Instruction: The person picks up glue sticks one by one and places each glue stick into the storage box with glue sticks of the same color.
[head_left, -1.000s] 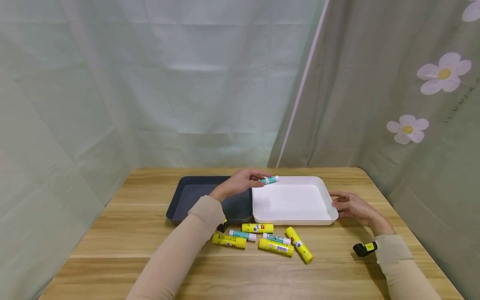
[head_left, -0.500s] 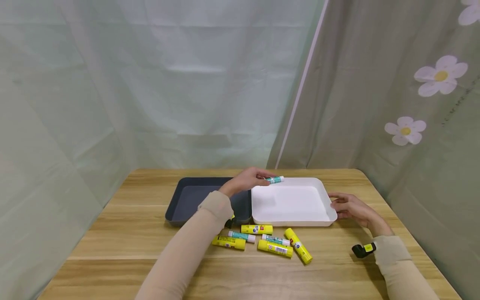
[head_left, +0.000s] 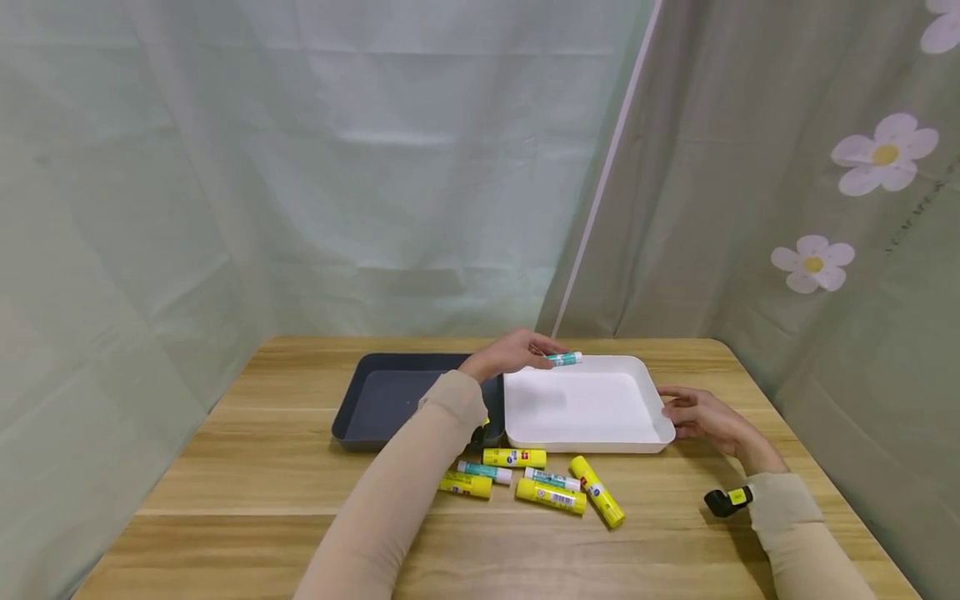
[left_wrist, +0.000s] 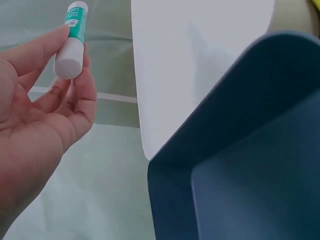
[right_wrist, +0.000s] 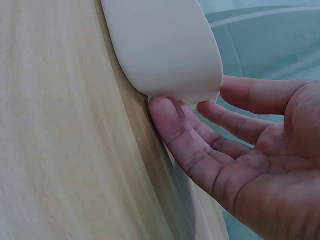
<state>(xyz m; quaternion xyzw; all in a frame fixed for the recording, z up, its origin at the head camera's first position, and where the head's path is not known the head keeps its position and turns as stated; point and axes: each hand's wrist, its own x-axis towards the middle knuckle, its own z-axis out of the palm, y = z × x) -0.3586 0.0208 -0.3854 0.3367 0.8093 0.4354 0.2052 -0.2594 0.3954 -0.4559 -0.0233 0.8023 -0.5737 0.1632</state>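
Note:
My left hand (head_left: 517,353) pinches a teal-and-white glue stick (head_left: 565,359) between thumb and fingers, above the back left part of the white tray (head_left: 592,446). In the left wrist view, the white end of the glue stick (left_wrist: 69,62) points toward the camera. My right hand (head_left: 708,419) rests its fingertips against the right side of the white tray. Seen from the right wrist, the loosely bent fingers (right_wrist: 187,140) touch the outer wall of the white tray (right_wrist: 165,45).
A dark blue-grey tray (head_left: 360,437) stands left of the white one, side against side. In front lie several yellow glue sticks (head_left: 551,495) and two teal-and-white glue sticks (head_left: 484,472). Curtains hang behind the wooden table (head_left: 247,483).
My left hand has moved right with the teal-and-white glue stick, further over the white tray. The right hand has stayed at the tray's side.

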